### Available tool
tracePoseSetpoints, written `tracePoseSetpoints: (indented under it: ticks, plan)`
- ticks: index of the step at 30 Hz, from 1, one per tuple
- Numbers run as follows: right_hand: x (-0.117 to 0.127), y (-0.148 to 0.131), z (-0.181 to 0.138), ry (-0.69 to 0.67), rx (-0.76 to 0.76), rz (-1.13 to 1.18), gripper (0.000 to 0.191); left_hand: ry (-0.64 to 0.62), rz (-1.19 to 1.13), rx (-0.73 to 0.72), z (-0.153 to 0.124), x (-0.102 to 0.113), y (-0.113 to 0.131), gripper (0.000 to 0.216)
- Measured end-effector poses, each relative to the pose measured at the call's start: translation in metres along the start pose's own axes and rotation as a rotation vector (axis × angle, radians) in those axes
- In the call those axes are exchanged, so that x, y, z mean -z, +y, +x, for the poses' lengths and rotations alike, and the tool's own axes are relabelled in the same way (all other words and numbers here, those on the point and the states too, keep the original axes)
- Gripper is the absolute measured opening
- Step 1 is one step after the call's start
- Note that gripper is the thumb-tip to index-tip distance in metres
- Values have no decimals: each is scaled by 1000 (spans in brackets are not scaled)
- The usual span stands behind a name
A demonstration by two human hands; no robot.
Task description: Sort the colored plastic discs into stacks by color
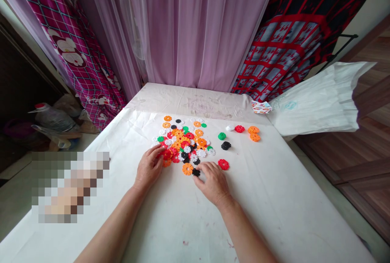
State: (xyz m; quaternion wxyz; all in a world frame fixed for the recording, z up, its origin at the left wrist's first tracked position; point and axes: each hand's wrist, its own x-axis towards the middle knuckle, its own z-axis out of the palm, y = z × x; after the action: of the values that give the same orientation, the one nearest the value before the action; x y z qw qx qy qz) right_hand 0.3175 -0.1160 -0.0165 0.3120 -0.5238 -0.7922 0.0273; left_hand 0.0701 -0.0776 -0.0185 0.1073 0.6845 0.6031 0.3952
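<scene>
A heap of small plastic snowflake discs [183, 141] in orange, red, white, black and green lies on the white table cover [274, 198]. My left hand [149, 167] rests at the heap's near left edge, fingers curled onto red discs [168, 154]. My right hand [213, 182] lies palm down just below the heap, its fingertips on a black disc [196, 171] beside an orange disc [187, 169]. A single red disc [223, 164] sits just right of my right hand.
Apart from the heap lie a black disc stack [226, 145], a green disc [222, 136], a red disc [239, 128] and two orange discs [254, 133]. A white pleated cloth [319, 100] and a small printed packet [261, 107] sit far right. Curtains hang behind.
</scene>
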Motion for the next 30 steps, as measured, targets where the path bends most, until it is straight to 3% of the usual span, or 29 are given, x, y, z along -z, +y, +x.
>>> tracePoseSetpoints:
  ticks: [5, 10, 17, 23, 30]
  plan:
    - [0, 4, 0, 35, -8, -31, 11, 10, -10, -18, -1, -2, -2, 30]
    - [6, 15, 9, 113, -124, -185, 7, 6, -2, -15, 0, -3, -3, 29]
    - [3, 20, 17, 75, -135, -229, 9, -5, -9, 4, 0, -1, 0, 29]
    - [6, 18, 9, 124, -131, -216, 14, -12, -10, 2, 0, 0, 1, 30]
    - [0, 18, 16, 102, -191, -275, 1, -8, -18, -17, 0, -2, 0, 30]
